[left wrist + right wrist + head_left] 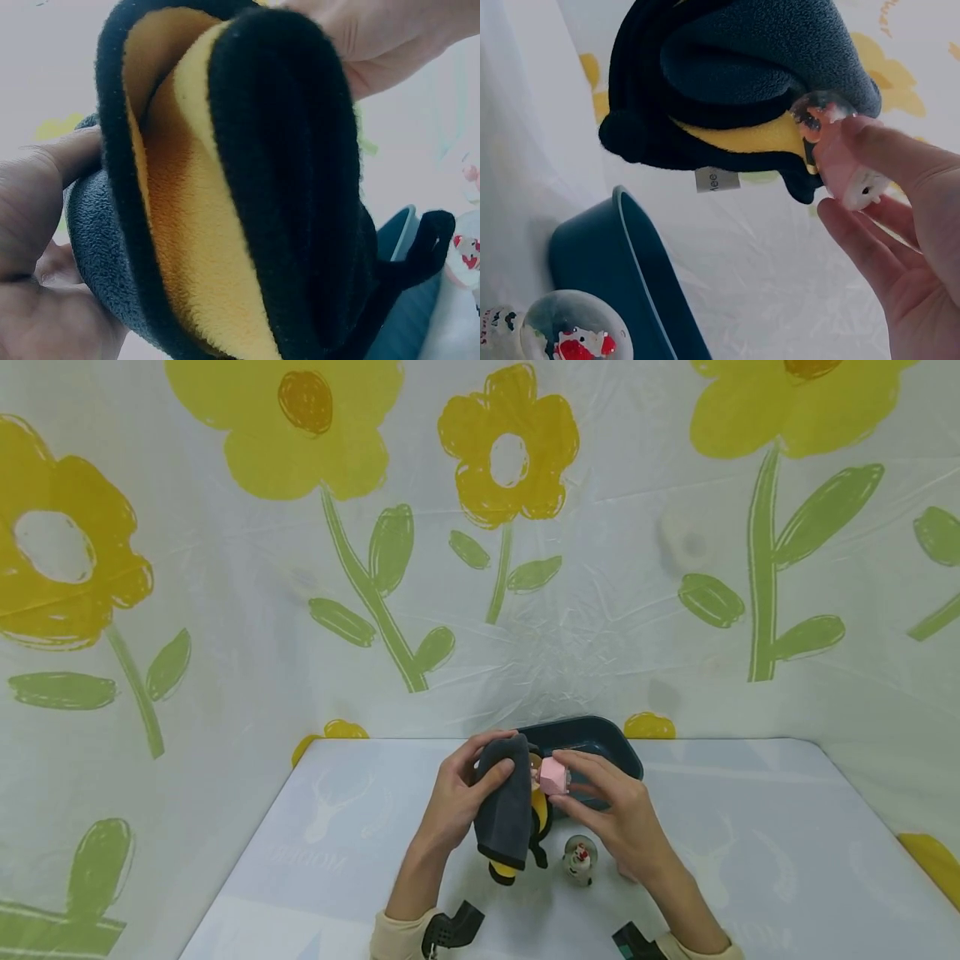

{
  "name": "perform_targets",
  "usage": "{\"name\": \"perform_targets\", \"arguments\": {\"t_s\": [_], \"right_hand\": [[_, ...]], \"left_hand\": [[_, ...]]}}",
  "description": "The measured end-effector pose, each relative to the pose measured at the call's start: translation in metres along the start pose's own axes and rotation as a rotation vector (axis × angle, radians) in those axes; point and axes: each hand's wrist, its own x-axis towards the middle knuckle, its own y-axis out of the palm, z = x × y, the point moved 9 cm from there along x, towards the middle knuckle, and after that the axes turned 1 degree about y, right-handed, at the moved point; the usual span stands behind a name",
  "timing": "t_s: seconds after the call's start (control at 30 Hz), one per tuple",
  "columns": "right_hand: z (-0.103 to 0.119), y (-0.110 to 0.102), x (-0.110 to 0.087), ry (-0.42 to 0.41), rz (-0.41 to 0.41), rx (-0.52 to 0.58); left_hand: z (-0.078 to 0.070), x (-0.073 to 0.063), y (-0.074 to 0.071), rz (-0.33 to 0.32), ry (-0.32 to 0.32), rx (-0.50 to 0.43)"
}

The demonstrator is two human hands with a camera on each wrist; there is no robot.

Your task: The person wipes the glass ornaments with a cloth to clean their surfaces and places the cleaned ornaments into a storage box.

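My left hand (459, 793) grips a folded plush cloth (504, 810), dark grey outside and yellow inside with black edging. In the left wrist view its folds gape, showing the yellow inner face (199, 240). My right hand (621, 814) pinches a small snow globe with a pink base (838, 161) between thumb and fingers. The globe's clear dome (821, 112) is against the cloth's edge in the right wrist view. A second snow globe (580, 860), with a red and white figure inside, stands on the table between my forearms.
A dark blue-green basin (626, 752) stands behind the hands at the table's back edge. A flower-printed curtain (585, 652) hangs beyond the white table (322, 852). Some small pinkish object (627, 873) is mostly hidden by my right wrist.
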Motion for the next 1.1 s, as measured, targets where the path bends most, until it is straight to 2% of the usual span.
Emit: {"name": "perform_targets", "arguments": {"t_s": [0.23, 0.4, 0.63, 0.93, 1.1], "right_hand": [[-0.009, -0.002, -0.003, 0.077, -0.032, -0.093], [-0.017, -0.004, -0.005, 0.176, -0.068, -0.157], [-0.026, -0.006, -0.008, 0.309, -0.088, -0.171], [-0.03, -0.004, -0.009, 0.348, -0.061, -0.151], [-0.029, -0.002, -0.008, 0.321, -0.051, -0.086]], "left_hand": [[0.0, 0.0, 0.002, 0.006, 0.009, 0.019], [0.0, 0.0, 0.006, 0.013, 0.007, 0.048], [0.0, -0.001, 0.011, 0.023, -0.003, 0.099], [-0.001, -0.002, 0.011, 0.019, 0.002, 0.115], [-0.003, -0.002, 0.011, 0.018, 0.003, 0.108]]}}
